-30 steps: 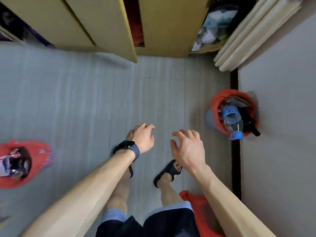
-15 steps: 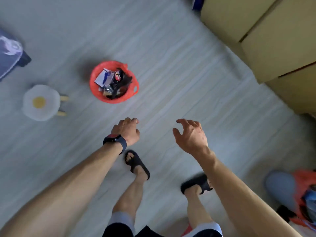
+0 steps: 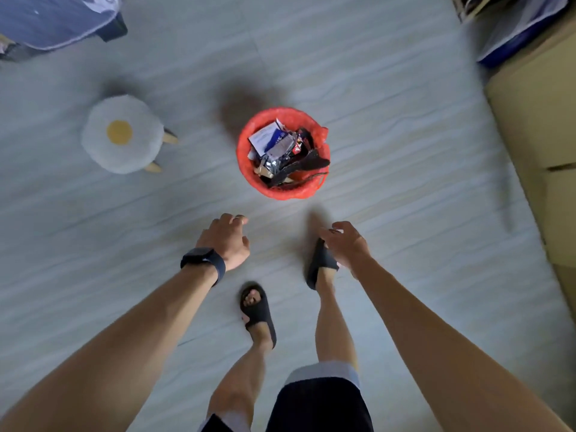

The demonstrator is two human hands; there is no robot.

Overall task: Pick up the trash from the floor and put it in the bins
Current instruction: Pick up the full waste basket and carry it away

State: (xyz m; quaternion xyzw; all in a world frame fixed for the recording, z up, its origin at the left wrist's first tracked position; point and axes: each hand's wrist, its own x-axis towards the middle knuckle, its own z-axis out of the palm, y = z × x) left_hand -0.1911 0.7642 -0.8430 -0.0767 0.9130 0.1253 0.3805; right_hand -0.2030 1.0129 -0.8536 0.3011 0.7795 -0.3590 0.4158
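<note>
A red bin [image 3: 282, 191] stands on the grey floor ahead of me, filled with wrappers, paper packets and dark scraps. My left hand [image 3: 226, 240], with a dark watch on its wrist, hangs in front of me below the bin with fingers loosely curled and nothing in it. My right hand [image 3: 346, 244] hangs at the same height to the right, fingers loosely curled, also holding nothing. Both hands are apart from the bin. No loose trash shows on the floor around it.
A round white stool with a yellow centre [image 3: 121, 134] stands left of the bin. A blue-covered piece of furniture [image 3: 56, 17] fills the top left corner. Cardboard boxes [image 3: 536, 126] line the right edge. My feet in black slippers [image 3: 258, 313] are on the floor below my hands.
The view has swung left, away from the boxes and the bin with the bottle. The red bin of wrappers has come to the centre and closer. Both hands stay without anything in them.
</note>
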